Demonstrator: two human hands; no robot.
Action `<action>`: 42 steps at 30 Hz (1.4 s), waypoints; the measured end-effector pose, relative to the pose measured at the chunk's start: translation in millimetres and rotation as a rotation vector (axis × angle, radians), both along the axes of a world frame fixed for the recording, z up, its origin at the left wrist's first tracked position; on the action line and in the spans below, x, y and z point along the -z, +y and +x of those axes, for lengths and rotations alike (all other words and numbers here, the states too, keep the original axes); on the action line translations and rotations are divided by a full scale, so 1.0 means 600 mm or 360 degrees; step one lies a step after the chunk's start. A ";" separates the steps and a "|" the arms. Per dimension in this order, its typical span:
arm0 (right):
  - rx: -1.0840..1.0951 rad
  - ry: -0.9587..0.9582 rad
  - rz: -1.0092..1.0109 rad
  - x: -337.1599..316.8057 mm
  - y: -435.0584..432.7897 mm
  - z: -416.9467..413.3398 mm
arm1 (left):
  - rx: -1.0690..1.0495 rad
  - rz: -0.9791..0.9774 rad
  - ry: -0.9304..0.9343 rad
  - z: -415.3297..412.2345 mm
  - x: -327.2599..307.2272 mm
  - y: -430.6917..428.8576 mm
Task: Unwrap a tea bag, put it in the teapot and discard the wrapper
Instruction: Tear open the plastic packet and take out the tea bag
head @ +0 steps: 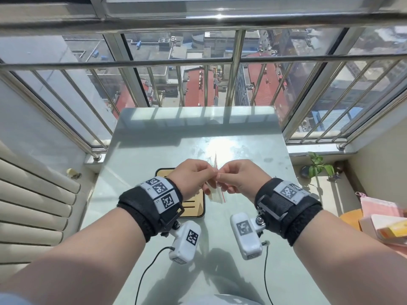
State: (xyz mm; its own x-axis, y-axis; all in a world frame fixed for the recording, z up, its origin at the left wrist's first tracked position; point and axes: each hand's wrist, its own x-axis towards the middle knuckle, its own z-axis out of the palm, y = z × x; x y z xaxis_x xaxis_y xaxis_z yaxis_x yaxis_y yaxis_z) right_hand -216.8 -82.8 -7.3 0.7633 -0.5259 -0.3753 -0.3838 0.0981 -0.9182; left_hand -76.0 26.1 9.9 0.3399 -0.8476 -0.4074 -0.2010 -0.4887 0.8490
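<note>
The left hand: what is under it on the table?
Under the left hand lies a wooden tray with a dark rim; most of it is covered, so any teapot there cannot be seen.

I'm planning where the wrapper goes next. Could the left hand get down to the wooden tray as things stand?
Probably yes. The left hand hovers right above the wooden tray, with nothing between them. But its grip is pinching the tea bag wrapper together with the right hand, so it would need to let go first.

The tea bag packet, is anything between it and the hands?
No. Both hands, left hand and right hand, already pinch the tea bag packet with their fingers, above the wooden tray. Nothing sits between them. No teapot is in view, so the path there cannot be judged.
</note>
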 end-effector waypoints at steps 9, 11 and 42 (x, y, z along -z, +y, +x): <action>-0.0101 -0.0051 -0.0045 -0.002 0.002 0.014 | -0.0025 -0.0038 0.0028 0.009 -0.001 -0.002; -0.0102 -0.0079 0.0061 0.000 0.002 0.016 | 0.0010 -0.0064 0.0031 0.013 0.001 0.002; -0.0154 -0.0142 -0.0048 -0.007 -0.025 0.032 | -0.0122 -0.0139 0.0230 0.022 -0.008 -0.029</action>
State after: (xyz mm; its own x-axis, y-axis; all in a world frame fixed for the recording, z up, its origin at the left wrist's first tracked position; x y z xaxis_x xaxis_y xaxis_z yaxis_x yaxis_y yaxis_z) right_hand -197.3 -98.0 -3.1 0.8405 -0.4584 -0.2887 -0.3068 0.0364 -0.9511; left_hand -63.1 8.8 14.6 0.3484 -0.8556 -0.3828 -0.0390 -0.4212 0.9061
